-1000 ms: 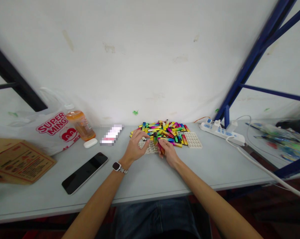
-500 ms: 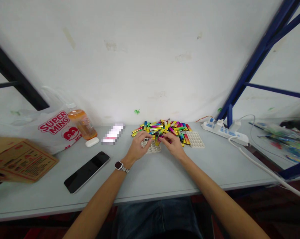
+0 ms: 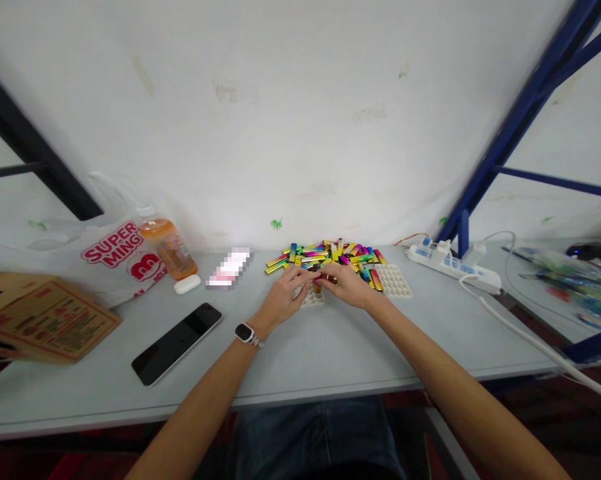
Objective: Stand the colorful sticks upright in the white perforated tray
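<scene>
Shiny rainbow-coloured, lighter-like slim pieces (image 3: 313, 255) lie in a loose pile by the wall. In front of them, my right hand (image 3: 348, 283) is closed on one such piece (image 3: 317, 287), mostly hidden by the fingers. My left hand (image 3: 285, 293) meets it from the left, fingertips pinched together at the piece's upper end. Whatever sits in that pinch is too small and covered to make out. Below the hands is a pale tray with rows of small pockets (image 3: 314, 300), partly hidden by my left hand.
A second pocketed tray (image 3: 396, 281) lies right of the pile, near a white power strip (image 3: 453, 267) with cables. To the left are a dark phone (image 3: 176, 343), a white case (image 3: 187, 285), an orange drink bottle (image 3: 168, 247), a plastic bag (image 3: 100, 257) and a cardboard box (image 3: 45, 320).
My hands have come together: the left moved right to the piece in my right hand. Half a second ago they were apart, with a small dark thing at my left fingertips.
</scene>
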`<state>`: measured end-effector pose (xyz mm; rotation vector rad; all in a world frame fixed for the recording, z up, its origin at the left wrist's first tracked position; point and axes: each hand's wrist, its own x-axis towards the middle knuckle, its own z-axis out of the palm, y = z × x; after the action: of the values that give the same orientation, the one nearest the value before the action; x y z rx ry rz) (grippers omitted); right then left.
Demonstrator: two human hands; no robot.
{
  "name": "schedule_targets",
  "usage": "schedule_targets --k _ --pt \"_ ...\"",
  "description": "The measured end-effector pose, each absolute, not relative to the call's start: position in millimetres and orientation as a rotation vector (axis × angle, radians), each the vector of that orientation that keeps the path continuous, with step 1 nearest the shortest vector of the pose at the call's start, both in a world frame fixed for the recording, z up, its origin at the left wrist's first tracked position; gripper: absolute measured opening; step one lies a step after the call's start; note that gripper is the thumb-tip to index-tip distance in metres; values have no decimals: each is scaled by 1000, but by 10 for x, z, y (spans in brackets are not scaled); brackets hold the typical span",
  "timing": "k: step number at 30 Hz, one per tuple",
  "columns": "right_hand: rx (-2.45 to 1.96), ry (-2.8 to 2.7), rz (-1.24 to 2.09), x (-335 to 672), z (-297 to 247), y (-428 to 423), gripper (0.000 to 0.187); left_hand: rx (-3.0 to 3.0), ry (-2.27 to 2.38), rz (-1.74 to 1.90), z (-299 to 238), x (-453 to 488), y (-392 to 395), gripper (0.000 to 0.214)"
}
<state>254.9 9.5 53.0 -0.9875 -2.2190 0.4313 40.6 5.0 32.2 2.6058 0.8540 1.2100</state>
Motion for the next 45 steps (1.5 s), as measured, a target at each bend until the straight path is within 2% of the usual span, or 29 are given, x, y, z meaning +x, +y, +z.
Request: schedule_targets --k 10,16,20,23,30,36,45 --pt "-1037 -2134 586 2571 477 115 14 2690 915 1111 295 452 57 41" --pt "-1153 -1983 582 2504 339 44 5 2722 963 1081 288 463 48 42" --pt "-1162 -1875 622 2460 226 5 8 2732 970 1077 285 468 42 44" --pt "-1209 -1770 589 2418 184 -6 18 2734 997 1073 290 468 47 44" --pt "-1169 -1758 488 2391 212 89 55 2720 991 1108 268 463 79 45" --pt "-1037 -1895 634 2432 310 172 56 2591 1022 1322 347 483 147 41" --pt "-1455 -2052 151 2528 320 48 75 2962 1166 748 473 734 91 60"
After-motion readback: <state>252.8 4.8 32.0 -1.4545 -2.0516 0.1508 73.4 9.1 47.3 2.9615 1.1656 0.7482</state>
